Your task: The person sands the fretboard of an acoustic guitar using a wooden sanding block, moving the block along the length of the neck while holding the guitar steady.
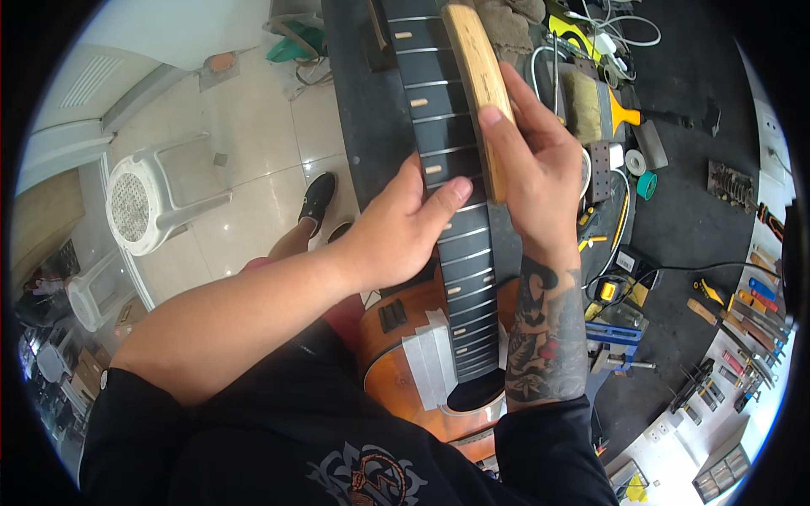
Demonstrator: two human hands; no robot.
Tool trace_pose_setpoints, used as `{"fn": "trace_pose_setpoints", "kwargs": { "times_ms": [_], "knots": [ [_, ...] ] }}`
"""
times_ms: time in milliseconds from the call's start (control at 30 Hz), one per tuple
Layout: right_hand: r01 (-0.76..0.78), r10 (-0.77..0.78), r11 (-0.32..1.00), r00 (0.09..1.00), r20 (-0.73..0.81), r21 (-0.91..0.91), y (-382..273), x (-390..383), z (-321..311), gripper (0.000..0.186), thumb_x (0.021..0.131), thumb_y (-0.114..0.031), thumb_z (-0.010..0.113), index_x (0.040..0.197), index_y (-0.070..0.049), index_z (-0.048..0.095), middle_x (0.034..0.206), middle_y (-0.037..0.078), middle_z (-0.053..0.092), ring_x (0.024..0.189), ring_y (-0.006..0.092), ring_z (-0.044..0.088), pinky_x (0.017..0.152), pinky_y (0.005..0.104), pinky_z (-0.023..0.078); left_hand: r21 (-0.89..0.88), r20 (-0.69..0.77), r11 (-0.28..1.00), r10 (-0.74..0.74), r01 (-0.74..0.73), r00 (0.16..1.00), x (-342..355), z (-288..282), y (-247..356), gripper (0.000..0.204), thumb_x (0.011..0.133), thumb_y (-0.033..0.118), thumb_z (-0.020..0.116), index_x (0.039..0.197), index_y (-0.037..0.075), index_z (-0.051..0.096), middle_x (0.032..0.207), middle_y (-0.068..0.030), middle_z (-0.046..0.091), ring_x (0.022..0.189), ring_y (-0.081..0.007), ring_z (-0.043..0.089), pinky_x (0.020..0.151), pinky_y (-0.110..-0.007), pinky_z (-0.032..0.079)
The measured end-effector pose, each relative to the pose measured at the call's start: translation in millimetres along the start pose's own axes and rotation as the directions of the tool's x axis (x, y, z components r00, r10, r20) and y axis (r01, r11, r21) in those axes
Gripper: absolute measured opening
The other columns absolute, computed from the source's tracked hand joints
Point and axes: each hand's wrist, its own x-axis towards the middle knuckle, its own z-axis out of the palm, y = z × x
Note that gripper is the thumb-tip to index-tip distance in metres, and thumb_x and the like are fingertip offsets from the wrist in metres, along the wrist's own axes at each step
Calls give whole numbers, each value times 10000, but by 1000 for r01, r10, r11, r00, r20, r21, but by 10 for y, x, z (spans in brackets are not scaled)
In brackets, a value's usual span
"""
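An acoustic guitar (pixel 384 350) with an orange-brown body lies in front of me, its neck pointing away. Silver frets and pale rectangular inlays cross the dark fretboard (pixel 467 263). My left hand (pixel 392 228) is wrapped round the neck, thumb on top of the fretboard and fingers hidden beneath. In my right hand (pixel 540 173) is a long pale wooden block (pixel 474 63), held between thumb and fingers. It lies lengthwise along the right edge of the fretboard; its underside is hidden. Whitish tape (pixel 429 363) covers the guitar top beside the fretboard's end.
The dark workbench (pixel 666 228) on the right holds a wide brush (pixel 591 105), a green tape roll (pixel 647 185), a yellow tape measure (pixel 607 292), a blue clamp (pixel 614 333) and cables. Hand tools line the wall at far right. A white stool (pixel 139 202) stands on the tiled floor.
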Motion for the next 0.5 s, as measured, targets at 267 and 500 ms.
{"fn": "trace_pose_setpoints", "kwargs": {
  "times_ms": [267, 500],
  "knots": [
    [13, -11, 989, 1000, 19, -150, -50, 113, 33, 575, 975, -184, 712, 1434, 109, 525, 1256, 180, 694, 1093, 145, 638, 939, 280, 516, -113, 25, 992, 64, -61, 998, 37, -21, -56, 406, 1116, 290, 481, 1412, 23, 404, 1195, -63, 620, 1039, -108, 608, 914, -296, 518],
    [57, -54, 968, 998, 21, -245, -45, 42, 38, 575, 965, -181, 715, 1440, 86, 533, 1233, 165, 710, 1092, 154, 656, 940, 290, 523, -57, -6, 984, 166, -166, 986, 26, -23, -180, 404, 1120, 269, 469, 1450, 52, 381, 1325, -54, 586, 1161, -108, 597, 954, -298, 527]
  ]
}}
